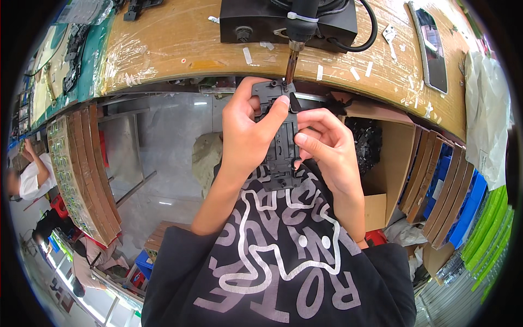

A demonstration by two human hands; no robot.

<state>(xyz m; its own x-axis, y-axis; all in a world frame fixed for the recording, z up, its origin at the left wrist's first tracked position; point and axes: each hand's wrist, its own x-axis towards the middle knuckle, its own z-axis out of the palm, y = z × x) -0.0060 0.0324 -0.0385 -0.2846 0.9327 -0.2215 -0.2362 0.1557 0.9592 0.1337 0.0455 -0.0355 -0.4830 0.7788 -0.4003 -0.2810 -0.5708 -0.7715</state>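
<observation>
A brown desk (163,54) with a glossy covering spans the upper part of the frame; at the right of the frame, beneath it, stands an open cardboard box (396,150) with black parts (366,144) inside; at the top centre sits a black box-shaped unit (261,19); in front of it a black-handled tool (297,49) points its narrow metal tip downward, meeting or nearly meeting the part below; the left hand (248,128), at the centre, has its grip clamped on a black plastic frame (283,144), thumb across the upper face; the right hand (329,144) has its thumb and curled fingers at the frame's right edge, though I cannot tell whether that grip is pinched tight; the frame stands lengthwise at the centre, its upper end under the tip; a smartphone (432,52) lies at the upper right; pale scraps (354,73) dot the surface nearby.
</observation>
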